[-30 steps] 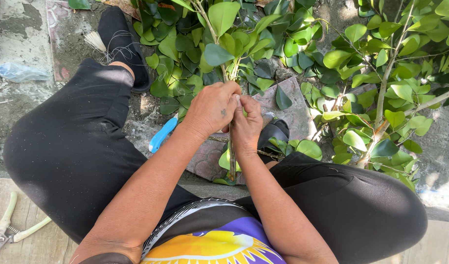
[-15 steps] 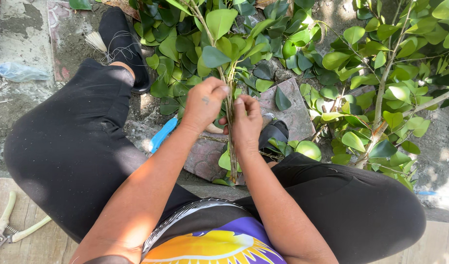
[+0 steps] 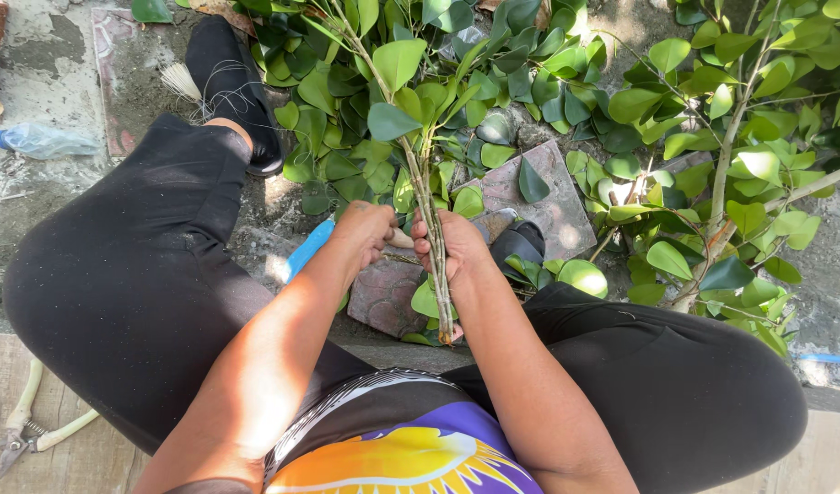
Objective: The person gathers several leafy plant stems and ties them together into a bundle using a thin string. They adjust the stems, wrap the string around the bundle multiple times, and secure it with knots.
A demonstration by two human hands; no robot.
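Gripping tight, your left hand (image 3: 365,233) is curled into a fist just left of centre frame, closed on a pale handle-like piece (image 3: 400,240) that pokes out toward the stems; what tool it belongs to is hidden by the fingers. That closed fist sits right against the bundle, which suggests it is working at the stems and not simply steadying them.

Start at the far left of the frame: pruning shears (image 3: 22,434) with pale handles lie on the wooden step (image 3: 72,457) at lower left, well apart from both hands, set aside where they can be reached. A clear plastic bottle (image 3: 40,140) lies on the concrete at upper left. A blue strip (image 3: 308,247) shows just beside your left wrist, partly under it.

At centre, the bundle of thin stems (image 3: 431,229) stands nearly upright between your knees, cut ends down near your lap, leafy tops (image 3: 397,82) fanning toward the upper frame. Your right hand (image 3: 452,247) is wrapped shut around the stems midway, holding them together so they stay gathered.

Right of that, a square paving tile (image 3: 548,197) lies among loose leaves, and a thicker leafy branch (image 3: 726,174) slants along the right side, untouched.
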